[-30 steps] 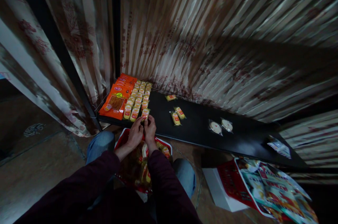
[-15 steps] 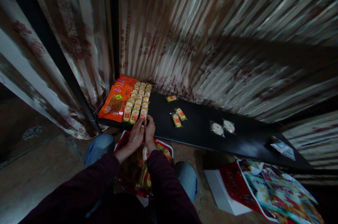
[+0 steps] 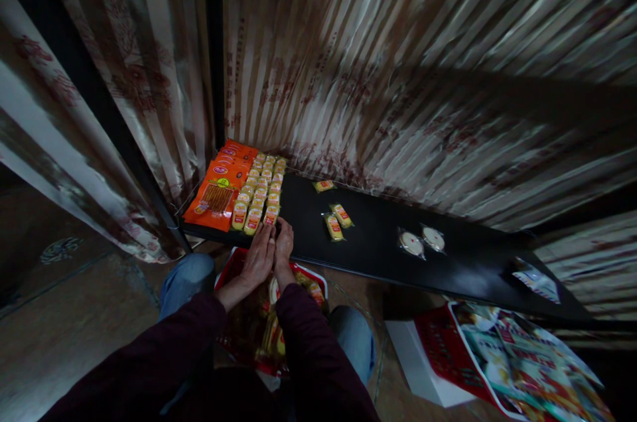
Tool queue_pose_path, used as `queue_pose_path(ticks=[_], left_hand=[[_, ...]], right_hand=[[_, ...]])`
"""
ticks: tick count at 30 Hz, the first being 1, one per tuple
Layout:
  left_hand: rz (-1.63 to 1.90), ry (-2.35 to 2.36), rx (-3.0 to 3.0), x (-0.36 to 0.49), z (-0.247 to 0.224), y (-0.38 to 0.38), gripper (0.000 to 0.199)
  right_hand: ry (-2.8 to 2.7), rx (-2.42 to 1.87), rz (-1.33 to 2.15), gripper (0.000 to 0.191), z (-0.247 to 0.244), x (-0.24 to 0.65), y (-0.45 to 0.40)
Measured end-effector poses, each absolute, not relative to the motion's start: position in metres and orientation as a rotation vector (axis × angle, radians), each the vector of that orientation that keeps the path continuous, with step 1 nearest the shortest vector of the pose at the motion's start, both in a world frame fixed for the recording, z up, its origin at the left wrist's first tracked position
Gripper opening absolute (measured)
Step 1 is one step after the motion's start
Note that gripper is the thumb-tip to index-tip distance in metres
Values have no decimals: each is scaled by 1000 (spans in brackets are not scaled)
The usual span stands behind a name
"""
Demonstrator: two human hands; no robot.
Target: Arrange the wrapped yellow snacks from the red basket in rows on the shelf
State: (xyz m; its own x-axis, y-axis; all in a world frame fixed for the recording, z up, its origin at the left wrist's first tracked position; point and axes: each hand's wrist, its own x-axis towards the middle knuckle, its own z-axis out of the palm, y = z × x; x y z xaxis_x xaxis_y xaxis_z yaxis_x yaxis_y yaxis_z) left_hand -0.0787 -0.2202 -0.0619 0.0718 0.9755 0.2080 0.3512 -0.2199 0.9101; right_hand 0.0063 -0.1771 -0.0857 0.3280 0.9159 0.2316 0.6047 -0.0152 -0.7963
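Note:
Rows of small yellow wrapped cakes (image 3: 253,215) lie overlapping in columns on the black shelf (image 3: 368,256). My left hand (image 3: 259,256) and my right hand (image 3: 283,243) meet side by side at the shelf's front edge. Their fingertips are closed on the lower end of the front wrapped cake (image 3: 271,213) in the rightmost column. The fingers partly cover that end. Left of the columns, orange snack bags (image 3: 213,196) overlap each other. Below my hands, between my knees, a red basket (image 3: 323,276) with a white rim holds more wrapped snacks.
Loose yellow wrapped cakes (image 3: 334,227) and two round white wrapped cakes (image 3: 412,244) lie further right on the shelf. A silvery packet (image 3: 537,281) sits near its right end. A second red basket (image 3: 442,342) holds larger bags. Black posts and a patterned curtain (image 3: 348,77) enclose the shelf.
My hands stay at the same front cake, with only slight finger movement. The whole view has shifted a little. Nothing else has visibly moved.

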Motion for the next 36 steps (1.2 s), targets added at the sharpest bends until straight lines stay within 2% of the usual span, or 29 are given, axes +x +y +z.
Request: queue_pose_path(ticks=[20,36], left_hand=[[1176,1274,1747,-82,-68,-222,48],[1170,1268,1869,-81,-82,-215,51]], right_hand=[[-1399,-1691,485,47,-86,11,-171],[-1475,-1752,502,46,-77,9,-171]])
